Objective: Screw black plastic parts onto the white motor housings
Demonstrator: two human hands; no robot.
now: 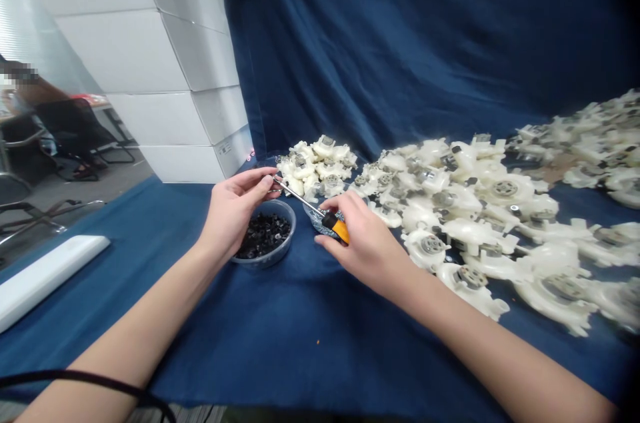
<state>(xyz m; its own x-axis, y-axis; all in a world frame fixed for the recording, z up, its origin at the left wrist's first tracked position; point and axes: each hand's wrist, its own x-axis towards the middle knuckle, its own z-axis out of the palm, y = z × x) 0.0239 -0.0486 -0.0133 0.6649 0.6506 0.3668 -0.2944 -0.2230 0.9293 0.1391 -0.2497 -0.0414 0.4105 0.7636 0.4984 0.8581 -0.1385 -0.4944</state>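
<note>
- Right hand [363, 243] closed round orange-handled screwdriver [334, 226]; steel tip just beside left fingertips [267, 178];
- Left hand [235, 213] curled narrow; anything held too small to tell;
- Clear bowl [289, 226] of black bits [263, 236] below left hand; second bowl [313, 220] under screwdriver;
- White plastic housings [465, 223] heaped on blue cloth [225, 343], right of both hands.

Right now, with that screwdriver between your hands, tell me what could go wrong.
The orange-handled screwdriver in the right hand has its steel tip up at the fingers of the left hand, so a slip could jab them. The clear bowl of black small parts sits just under the left hand, and a knock might spill it. The second bowl under the right hand sits against the white plastic housings, which could get nudged.
</note>
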